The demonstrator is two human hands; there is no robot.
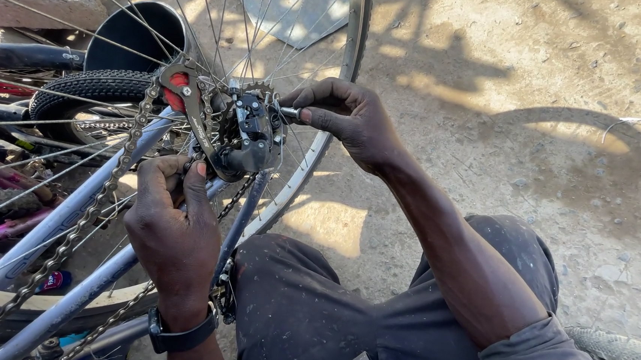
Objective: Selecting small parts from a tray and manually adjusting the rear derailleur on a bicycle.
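A black rear derailleur point(237, 133) with a red-marked cage sits at the hub of a spoked bicycle wheel point(354, 47). My left hand point(171, 222) grips the lower part of the derailleur, thumb pressed up against it. My right hand point(348, 114) reaches in from the right and pinches a small metal part point(289, 113) at the derailleur's side. A dirty chain point(76, 230) runs from the derailleur cage down to the lower left along the grey frame tubes point(70, 211).
A black bucket point(131, 35) and a knobby tyre point(86, 88) lie behind the wheel. More bicycle parts crowd the left edge. Dusty ground point(537, 90) spreads to the right. My dark trousers point(311, 307) fill the bottom; another tyre point(624, 352) shows at the lower right.
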